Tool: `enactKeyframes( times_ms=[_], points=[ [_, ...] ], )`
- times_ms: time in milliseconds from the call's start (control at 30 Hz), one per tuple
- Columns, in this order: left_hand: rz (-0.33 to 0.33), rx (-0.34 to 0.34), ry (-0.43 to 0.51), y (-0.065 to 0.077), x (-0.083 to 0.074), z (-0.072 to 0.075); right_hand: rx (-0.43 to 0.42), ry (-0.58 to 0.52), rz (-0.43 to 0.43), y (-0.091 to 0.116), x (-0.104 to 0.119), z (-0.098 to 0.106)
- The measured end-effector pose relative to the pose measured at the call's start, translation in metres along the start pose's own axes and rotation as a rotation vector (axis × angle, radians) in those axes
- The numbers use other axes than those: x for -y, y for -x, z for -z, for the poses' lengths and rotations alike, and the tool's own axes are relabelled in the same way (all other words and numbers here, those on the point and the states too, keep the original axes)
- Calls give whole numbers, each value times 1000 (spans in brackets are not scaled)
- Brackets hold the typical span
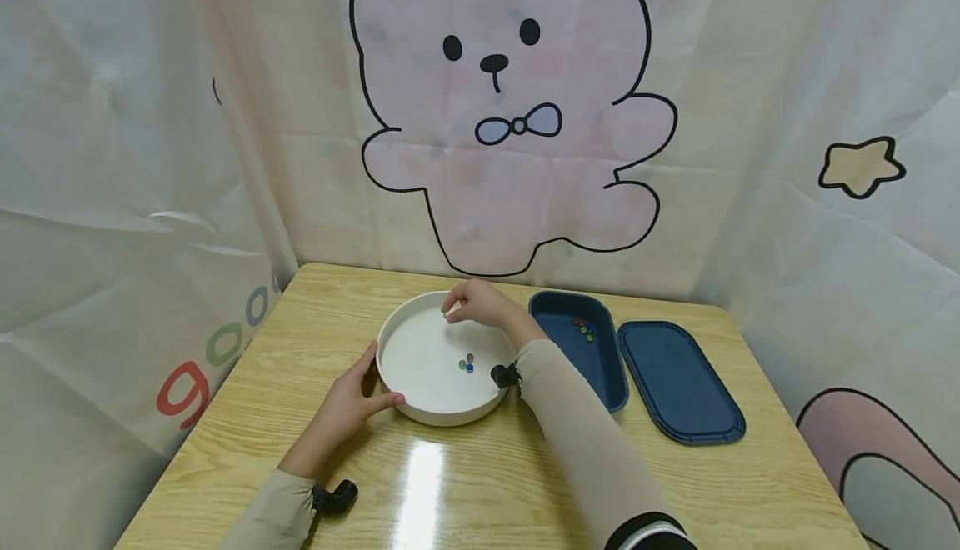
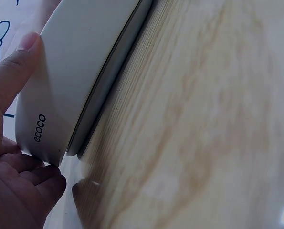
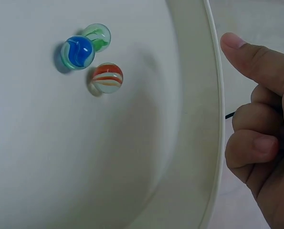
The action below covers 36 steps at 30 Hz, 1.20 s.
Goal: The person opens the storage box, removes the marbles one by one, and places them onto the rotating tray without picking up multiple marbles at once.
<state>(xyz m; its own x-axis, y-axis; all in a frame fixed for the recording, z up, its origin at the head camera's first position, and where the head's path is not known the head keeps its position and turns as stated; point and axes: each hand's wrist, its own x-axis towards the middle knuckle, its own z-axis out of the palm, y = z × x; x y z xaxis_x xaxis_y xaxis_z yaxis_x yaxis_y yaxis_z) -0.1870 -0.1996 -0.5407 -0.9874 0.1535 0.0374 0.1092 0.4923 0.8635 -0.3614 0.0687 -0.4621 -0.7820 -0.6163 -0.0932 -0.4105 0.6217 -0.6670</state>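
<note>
A round white tray [image 1: 412, 350] with a low wall stands on the table. My left hand [image 1: 348, 400] grips its left side, thumb [image 2: 25, 55] against the outer wall and fingers round toward the far side. Inside lie three glass marbles close together: one blue and white [image 3: 78, 52], one clear with green [image 3: 98, 38], one with orange and white stripes [image 3: 108, 78]. My right hand [image 1: 483, 304] is over the tray's far rim, thumb and forefinger tips close together, other fingers curled. Whether a marble sits between those tips I cannot tell.
To the tray's right is a dark blue rectangular container [image 1: 558, 314] holding several marbles [image 1: 583, 330], partly hidden by my right forearm. Its blue lid [image 1: 681, 383] lies flat beside it. Printed cloth [image 1: 495, 200] hangs behind the wooden table [image 1: 487, 483] and on both sides.
</note>
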Motion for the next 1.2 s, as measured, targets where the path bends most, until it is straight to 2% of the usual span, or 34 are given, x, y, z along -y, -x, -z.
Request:
enactKeyframes(
  times_ms=[167, 333, 467, 667, 767, 900, 1033, 1200],
  points=[
    [11, 5, -5, -1, 0, -1, 3, 5, -4, 1, -1, -4],
    [10, 4, -6, -1, -1, -2, 43, 18, -2, 4, -4, -6],
    [12, 6, -4, -1, -1, -3, 56, 42, -5, 9, -5, 0],
    [10, 8, 9, -1, -2, -4, -80, 72, -17, 33, -4, 36],
    [14, 8, 14, 0, -3, -3, -169, 68, -29, 52, -8, 60],
    [31, 10, 23, 1, -3, -3, -233, 67, -70, 78, -18, 86],
    [37, 8, 22, 1, -4, -2, -274, 125, -77, 96, -34, 102],
    [31, 5, 4, 2, -2, -3, -316, 178, -60, 113, -61, 112]
  ],
)
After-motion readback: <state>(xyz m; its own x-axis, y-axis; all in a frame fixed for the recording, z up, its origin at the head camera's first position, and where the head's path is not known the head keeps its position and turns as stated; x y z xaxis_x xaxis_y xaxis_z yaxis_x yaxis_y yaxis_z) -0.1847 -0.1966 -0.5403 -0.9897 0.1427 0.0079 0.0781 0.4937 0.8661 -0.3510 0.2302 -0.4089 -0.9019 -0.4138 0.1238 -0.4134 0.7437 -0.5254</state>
